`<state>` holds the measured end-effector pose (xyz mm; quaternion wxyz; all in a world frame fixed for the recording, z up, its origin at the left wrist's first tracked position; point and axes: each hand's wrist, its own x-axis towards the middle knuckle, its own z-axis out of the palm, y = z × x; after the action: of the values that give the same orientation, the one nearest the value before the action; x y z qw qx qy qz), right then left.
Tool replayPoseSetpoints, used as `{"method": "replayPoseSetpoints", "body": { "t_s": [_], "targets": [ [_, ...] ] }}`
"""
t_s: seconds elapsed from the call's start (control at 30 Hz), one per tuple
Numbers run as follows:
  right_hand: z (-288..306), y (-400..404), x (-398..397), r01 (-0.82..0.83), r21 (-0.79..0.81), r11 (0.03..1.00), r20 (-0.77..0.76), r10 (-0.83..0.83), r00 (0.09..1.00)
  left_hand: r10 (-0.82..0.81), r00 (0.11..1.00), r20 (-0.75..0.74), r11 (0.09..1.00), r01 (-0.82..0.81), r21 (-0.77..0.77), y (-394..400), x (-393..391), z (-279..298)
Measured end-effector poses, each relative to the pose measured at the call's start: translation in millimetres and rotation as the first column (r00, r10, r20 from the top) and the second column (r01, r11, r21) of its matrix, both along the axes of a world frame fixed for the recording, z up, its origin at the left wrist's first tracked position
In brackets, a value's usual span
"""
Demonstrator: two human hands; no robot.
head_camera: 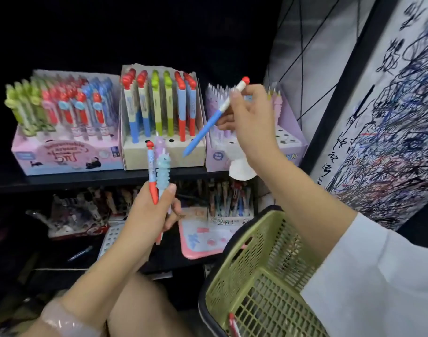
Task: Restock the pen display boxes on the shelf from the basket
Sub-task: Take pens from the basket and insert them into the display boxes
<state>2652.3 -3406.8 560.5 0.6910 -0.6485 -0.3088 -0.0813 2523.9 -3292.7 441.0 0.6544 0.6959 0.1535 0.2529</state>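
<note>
My right hand (250,117) pinches a blue and white pen with a red cap (208,126), tip slanting down toward the beige middle display box (164,152) on the shelf. My left hand (149,215) grips a small bunch of pens (159,171) upright below that box: a red one, a teal ridged animal one and a lilac one. The beige box holds red, green and blue pens with empty holes at its front. A pink box (67,154) stands to its left and a lilac box (290,142) to its right. The green basket (261,271) sits at the lower right.
A black shelf edge (86,181) runs under the boxes. Below it lie more pen boxes (230,203), a pink tray (203,237) and loose stationery. A scribbled test paper panel (390,130) stands at the right. A white sleeve (378,276) overhangs the basket.
</note>
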Motion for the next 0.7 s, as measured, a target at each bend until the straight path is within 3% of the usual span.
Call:
{"method": "replayPoseSetpoints", "body": {
  "t_s": [0.2,0.4,0.5,0.63,0.7],
  "targets": [
    [22,68,-14,0.099,-0.18,0.979,0.309,-0.039,0.95,0.149,0.989,0.011,0.988,-0.149,-0.034,26,-11,7],
    [13,101,-18,0.252,-0.449,0.857,0.509,0.014,0.861,0.193,0.979,0.064,0.967,-0.179,-0.179,38,-18,2],
    [15,112,-15,0.339,-0.539,0.771,0.535,0.002,0.845,0.18,0.982,0.054,0.976,-0.172,-0.135,41,-20,0],
    [11,119,-14,0.452,-0.719,0.528,0.559,0.053,0.828,0.184,0.983,0.025,0.981,-0.183,-0.06,43,-25,1],
    [3,112,-22,0.368,-0.747,0.554,0.495,0.094,0.864,0.193,0.981,0.025,0.981,-0.191,-0.039,44,-27,2]
  ]
}}
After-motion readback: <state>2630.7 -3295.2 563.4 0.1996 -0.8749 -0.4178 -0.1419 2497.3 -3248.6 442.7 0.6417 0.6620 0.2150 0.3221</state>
